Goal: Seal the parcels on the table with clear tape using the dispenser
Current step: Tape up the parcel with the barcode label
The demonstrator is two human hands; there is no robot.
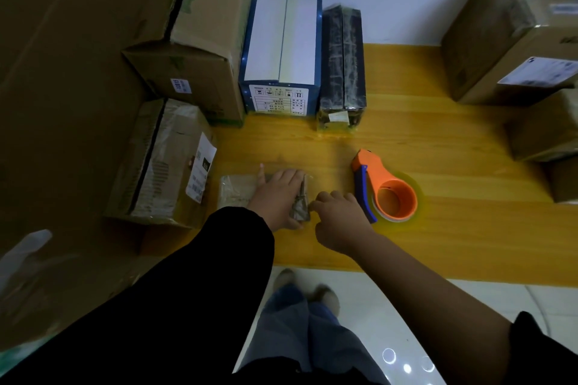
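Parcel point(235, 190) under left hand point(278, 194), right hand point(339, 222) pinching tape point(301, 204).

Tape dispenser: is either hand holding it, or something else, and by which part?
No, the tape dispenser lies free. The right hand pinches a crumpled strip by its near end; the left hand presses flat on the small parcel.
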